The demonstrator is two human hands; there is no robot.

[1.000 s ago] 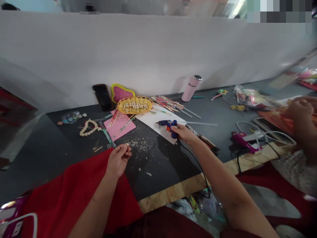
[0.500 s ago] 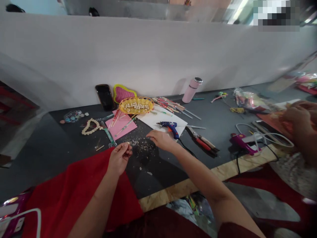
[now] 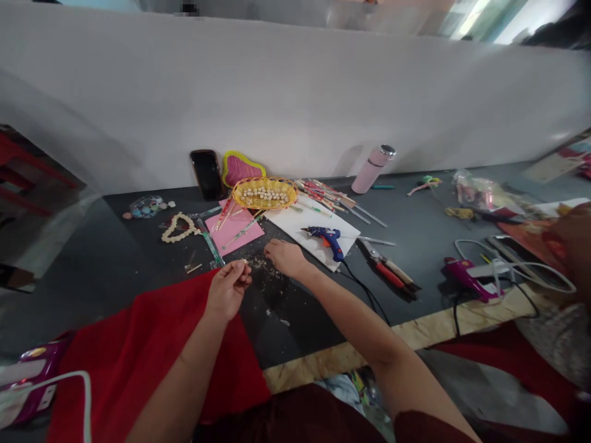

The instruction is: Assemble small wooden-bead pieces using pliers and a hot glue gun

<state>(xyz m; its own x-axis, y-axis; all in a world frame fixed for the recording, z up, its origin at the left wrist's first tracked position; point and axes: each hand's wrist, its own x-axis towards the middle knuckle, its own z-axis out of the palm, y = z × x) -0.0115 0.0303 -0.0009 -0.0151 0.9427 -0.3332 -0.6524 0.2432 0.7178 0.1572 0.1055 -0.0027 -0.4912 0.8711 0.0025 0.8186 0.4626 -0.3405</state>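
My left hand (image 3: 229, 288) is closed in a pinch above the red cloth (image 3: 175, 314), a tiny pale piece, perhaps a bead, just showing at its fingertips. Across from it, my right hand (image 3: 287, 258) hangs low over pale crumbs (image 3: 272, 278) scattered on the dark table. Its fingers are bent together, and what they hold, if anything, is hidden. Behind the hands stands a yellow woven basket (image 3: 236, 198) with small pale beads (image 3: 263, 195) in it. A blue glue gun (image 3: 329, 239) lies on white paper (image 3: 300, 224) right of my right hand.
A pink sheet (image 3: 244, 239) and a beaded loop (image 3: 178, 227) lie left. Behind are a phone (image 3: 207, 175), decorated sticks (image 3: 323, 194) and a pink bottle (image 3: 373, 169). Pliers (image 3: 390, 271) and a purple glue gun (image 3: 471, 280) lie right, near another person's arm (image 3: 572, 246).
My right hand has moved closer to my left and its fingers have curled in. My left hand keeps its pinch. The view has shifted slightly, moving the table's contents rightward.
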